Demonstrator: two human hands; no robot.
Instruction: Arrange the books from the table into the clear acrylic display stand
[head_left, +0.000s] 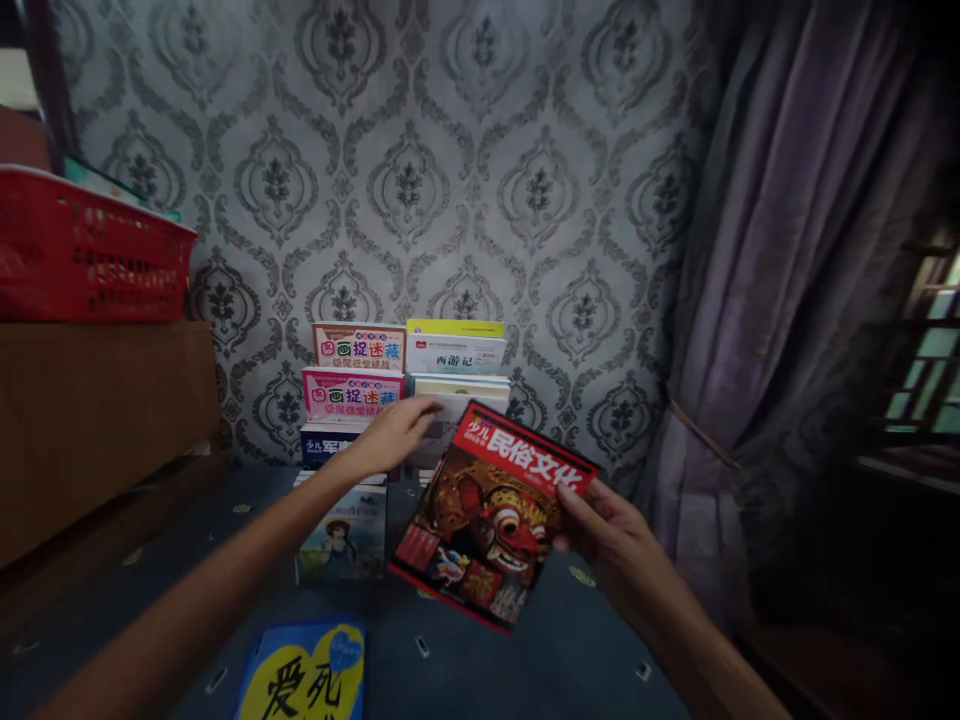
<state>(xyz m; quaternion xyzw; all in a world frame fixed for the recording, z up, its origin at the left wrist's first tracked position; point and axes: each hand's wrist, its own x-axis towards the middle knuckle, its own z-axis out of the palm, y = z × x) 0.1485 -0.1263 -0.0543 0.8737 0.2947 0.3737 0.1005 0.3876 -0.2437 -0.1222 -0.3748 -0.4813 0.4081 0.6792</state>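
In my right hand (611, 520) is a book (495, 520) with a red title band and a carved mask on its cover, gripped at its right edge between thumb and fingers. The book is tilted in the air above the dark surface. My left hand (397, 432) reaches to the standing row of white books (459, 405), fingers stretched toward their upper edge; whether they touch is unclear. Beside it on the left, a pink book (352, 393) and a dark blue book (319, 446) stand in a row, the latter partly covered by my wrist.
A book with a girl on its cover (343, 535) stands in front of the left row. A blue and yellow book (304, 675) lies nearest me. On the left, a red basket (97, 245) sits on a brown box (105, 430). A purple curtain (780, 250) hangs at right.
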